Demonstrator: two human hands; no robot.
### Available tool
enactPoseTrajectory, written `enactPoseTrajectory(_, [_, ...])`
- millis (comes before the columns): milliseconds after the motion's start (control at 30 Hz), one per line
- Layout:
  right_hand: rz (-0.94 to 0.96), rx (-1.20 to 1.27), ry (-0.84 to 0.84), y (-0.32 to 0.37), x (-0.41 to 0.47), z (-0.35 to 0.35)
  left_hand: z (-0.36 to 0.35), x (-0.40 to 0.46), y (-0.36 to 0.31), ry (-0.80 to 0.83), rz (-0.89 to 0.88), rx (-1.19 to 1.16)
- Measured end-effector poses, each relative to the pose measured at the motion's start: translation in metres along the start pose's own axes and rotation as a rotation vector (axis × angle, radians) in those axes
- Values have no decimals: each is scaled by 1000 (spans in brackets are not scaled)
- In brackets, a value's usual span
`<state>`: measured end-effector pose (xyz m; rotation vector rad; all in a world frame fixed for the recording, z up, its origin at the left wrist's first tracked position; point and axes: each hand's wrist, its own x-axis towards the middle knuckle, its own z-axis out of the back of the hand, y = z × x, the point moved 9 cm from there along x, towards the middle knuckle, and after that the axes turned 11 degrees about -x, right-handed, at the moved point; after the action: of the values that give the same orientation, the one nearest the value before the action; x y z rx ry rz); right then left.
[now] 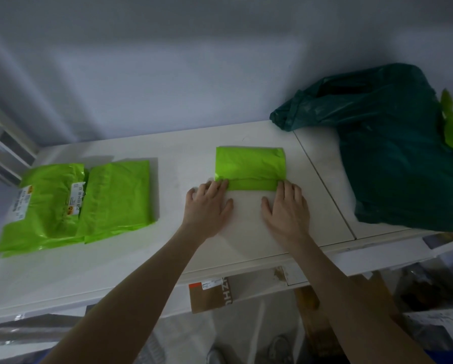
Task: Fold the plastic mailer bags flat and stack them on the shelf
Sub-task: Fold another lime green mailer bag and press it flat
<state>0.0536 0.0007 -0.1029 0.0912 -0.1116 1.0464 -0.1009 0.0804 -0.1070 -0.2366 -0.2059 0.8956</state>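
Your left hand [207, 206] and right hand [285, 208] press flat-fingered on one folded mailer [250, 166]; several lie stacked [83, 200] on the shelf [183, 143]; the dark bag [393, 143] likely holds more.

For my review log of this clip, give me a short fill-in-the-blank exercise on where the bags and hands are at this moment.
1. Both the left hand and the right hand press the near edge of a folded ____ mailer bag.
2. The stack of folded mailers lies to the ____ of the hands.
3. The crumpled bag at the right end of the white shelf is dark ____.

Missing words: green; left; teal
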Motion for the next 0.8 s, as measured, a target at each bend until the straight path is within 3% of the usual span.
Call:
enactPoseTrajectory(200, [-36, 202, 56, -9, 0, 0, -1, 3, -7, 84, 18, 88])
enactPoseTrajectory(333, [-71, 333, -6, -15, -4, 12, 16, -3, -31, -78, -83, 143])
enactPoseTrajectory(433, [-109, 327, -48, -15, -4, 15, 17, -15, -51, -132, -150, 85])
enactPoseTrajectory(633, [-202, 672, 90, 2, 10, 9, 22, -27, -80, -94, -270, -169])
enactPoseTrajectory(733, [-209, 725, 158, 13, 16, 5, 40, -17, -54, -205, -122, -225])
enactPoseTrajectory(800, [-187, 692, 204, 21, 19, 2, 49, -13, -13, -250, 151, -303])
